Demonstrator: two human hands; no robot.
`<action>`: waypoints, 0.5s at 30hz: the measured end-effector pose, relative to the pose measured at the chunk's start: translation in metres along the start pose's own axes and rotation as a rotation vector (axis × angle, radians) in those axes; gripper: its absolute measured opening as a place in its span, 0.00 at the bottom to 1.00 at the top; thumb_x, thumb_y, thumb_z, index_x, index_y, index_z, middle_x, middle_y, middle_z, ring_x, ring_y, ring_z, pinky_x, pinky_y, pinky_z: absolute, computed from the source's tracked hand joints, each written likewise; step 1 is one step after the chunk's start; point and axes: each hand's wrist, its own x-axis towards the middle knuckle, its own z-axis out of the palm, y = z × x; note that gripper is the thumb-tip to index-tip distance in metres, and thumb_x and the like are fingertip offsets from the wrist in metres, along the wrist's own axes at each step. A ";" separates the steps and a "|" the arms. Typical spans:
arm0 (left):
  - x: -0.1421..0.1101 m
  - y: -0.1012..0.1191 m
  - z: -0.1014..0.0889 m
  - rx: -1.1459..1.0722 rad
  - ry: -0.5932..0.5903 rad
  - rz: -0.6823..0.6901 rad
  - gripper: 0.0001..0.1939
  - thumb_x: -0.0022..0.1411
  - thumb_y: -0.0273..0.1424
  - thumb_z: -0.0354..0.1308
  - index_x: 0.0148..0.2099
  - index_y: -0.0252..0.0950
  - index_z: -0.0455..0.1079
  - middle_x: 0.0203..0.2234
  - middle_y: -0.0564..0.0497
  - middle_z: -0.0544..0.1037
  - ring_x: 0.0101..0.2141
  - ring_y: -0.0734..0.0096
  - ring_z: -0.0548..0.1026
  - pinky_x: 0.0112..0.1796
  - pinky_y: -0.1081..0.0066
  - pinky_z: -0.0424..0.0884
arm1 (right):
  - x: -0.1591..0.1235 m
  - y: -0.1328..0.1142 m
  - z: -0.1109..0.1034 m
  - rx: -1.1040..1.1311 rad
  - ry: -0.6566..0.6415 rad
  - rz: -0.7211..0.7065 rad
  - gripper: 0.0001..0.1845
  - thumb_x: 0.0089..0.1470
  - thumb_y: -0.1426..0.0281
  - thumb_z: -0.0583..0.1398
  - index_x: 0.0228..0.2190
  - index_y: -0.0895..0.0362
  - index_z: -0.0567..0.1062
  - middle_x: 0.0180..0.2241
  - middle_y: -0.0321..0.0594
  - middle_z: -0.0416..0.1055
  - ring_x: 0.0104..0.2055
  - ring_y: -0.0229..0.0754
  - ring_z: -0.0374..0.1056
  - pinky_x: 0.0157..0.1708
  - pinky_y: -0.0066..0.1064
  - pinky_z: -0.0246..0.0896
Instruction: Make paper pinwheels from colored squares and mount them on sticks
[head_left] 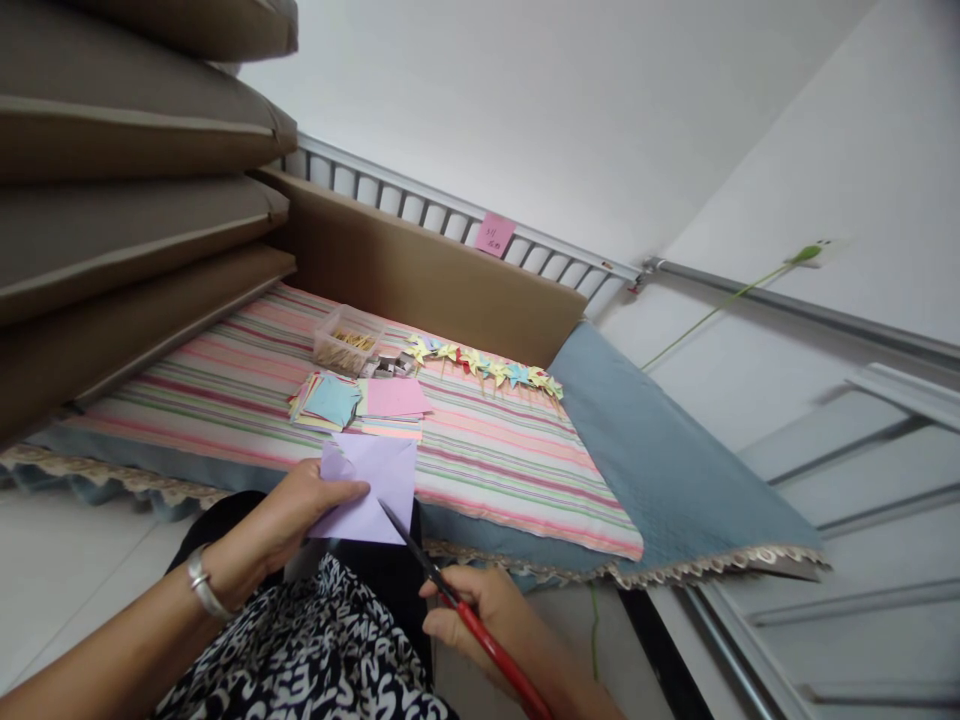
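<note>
A square sheet of purple paper (386, 465) is pinched at its left side by my left hand (296, 500), thumb on top. Cuts or creases run in from its corners. My right hand (487, 610) grips scissors (491, 650) with red handles and dark blades. The blade tips rest at the lower right part of the paper, pointing toward its middle. Just beyond the paper lie a stack of coloured paper squares (397, 398), pink on top, and a looser pile of paper pieces (330, 398) with a light blue one uppermost.
A clear plastic box (330, 352) of thin sticks stands behind the piles, beside small metallic-looking pieces (391, 366). A row of paper pinwheels (491, 370) lies along the back of the striped cloth (487, 450). Stacked brown cushioned panels (135, 210) rise at left.
</note>
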 end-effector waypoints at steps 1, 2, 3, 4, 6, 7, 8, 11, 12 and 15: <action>0.000 0.000 0.000 0.002 0.000 0.000 0.12 0.41 0.30 0.68 0.30 0.30 0.74 0.23 0.47 0.80 0.23 0.65 0.76 0.25 0.72 0.69 | 0.000 0.000 0.000 0.001 -0.002 0.005 0.10 0.47 0.64 0.61 0.33 0.54 0.76 0.20 0.30 0.60 0.23 0.34 0.53 0.24 0.24 0.49; 0.000 0.000 0.000 0.004 0.001 0.001 0.12 0.41 0.30 0.68 0.30 0.30 0.74 0.23 0.47 0.80 0.23 0.65 0.76 0.25 0.72 0.69 | 0.000 0.001 0.000 0.001 -0.005 0.007 0.10 0.47 0.65 0.61 0.33 0.54 0.76 0.20 0.29 0.60 0.23 0.34 0.52 0.24 0.24 0.48; 0.000 0.000 0.000 0.007 0.002 0.003 0.12 0.41 0.30 0.68 0.29 0.30 0.74 0.23 0.47 0.80 0.23 0.65 0.76 0.25 0.72 0.69 | 0.000 0.002 0.001 0.000 -0.007 0.008 0.10 0.47 0.64 0.62 0.33 0.54 0.76 0.20 0.29 0.60 0.23 0.34 0.53 0.24 0.24 0.48; 0.000 0.000 0.000 0.010 0.003 0.004 0.12 0.41 0.30 0.68 0.29 0.31 0.74 0.22 0.47 0.80 0.23 0.65 0.76 0.25 0.72 0.69 | 0.000 0.004 0.001 -0.001 -0.008 0.008 0.10 0.47 0.64 0.62 0.32 0.54 0.76 0.20 0.29 0.60 0.23 0.34 0.53 0.24 0.24 0.48; 0.000 -0.002 -0.001 0.007 -0.002 0.008 0.11 0.40 0.30 0.69 0.29 0.31 0.74 0.23 0.47 0.80 0.23 0.65 0.76 0.26 0.71 0.70 | 0.000 0.006 0.002 0.003 -0.003 0.005 0.09 0.47 0.64 0.62 0.32 0.54 0.76 0.21 0.29 0.62 0.24 0.34 0.54 0.24 0.24 0.48; 0.001 -0.002 -0.001 0.006 -0.005 0.007 0.11 0.40 0.30 0.69 0.29 0.31 0.74 0.23 0.47 0.80 0.23 0.65 0.76 0.26 0.71 0.70 | 0.000 0.007 0.003 0.009 -0.002 0.005 0.09 0.47 0.64 0.61 0.32 0.54 0.76 0.21 0.30 0.63 0.25 0.34 0.55 0.24 0.24 0.49; 0.001 -0.003 -0.001 0.004 -0.008 0.005 0.11 0.41 0.30 0.68 0.29 0.31 0.74 0.23 0.47 0.81 0.24 0.65 0.76 0.26 0.71 0.70 | 0.000 0.008 0.004 0.014 -0.002 0.005 0.09 0.48 0.64 0.61 0.32 0.54 0.76 0.21 0.30 0.63 0.25 0.34 0.55 0.25 0.24 0.49; 0.001 -0.003 -0.001 0.007 -0.013 -0.006 0.11 0.42 0.30 0.68 0.29 0.31 0.74 0.24 0.47 0.81 0.24 0.65 0.76 0.27 0.72 0.70 | -0.001 0.008 0.005 0.021 -0.003 -0.004 0.08 0.48 0.65 0.61 0.31 0.55 0.76 0.21 0.29 0.63 0.25 0.34 0.56 0.25 0.24 0.49; 0.001 -0.003 0.000 0.010 -0.017 -0.010 0.10 0.42 0.30 0.68 0.29 0.31 0.74 0.23 0.47 0.81 0.24 0.65 0.76 0.26 0.72 0.70 | -0.001 0.008 0.005 0.017 -0.005 -0.008 0.07 0.48 0.65 0.61 0.30 0.55 0.76 0.21 0.29 0.63 0.24 0.34 0.56 0.25 0.24 0.49; 0.000 -0.001 0.001 0.023 -0.015 -0.016 0.10 0.41 0.30 0.68 0.28 0.31 0.74 0.22 0.47 0.80 0.22 0.66 0.76 0.25 0.72 0.69 | -0.001 0.009 0.006 -0.011 0.008 -0.019 0.08 0.48 0.65 0.61 0.30 0.54 0.76 0.20 0.29 0.63 0.24 0.34 0.55 0.24 0.24 0.49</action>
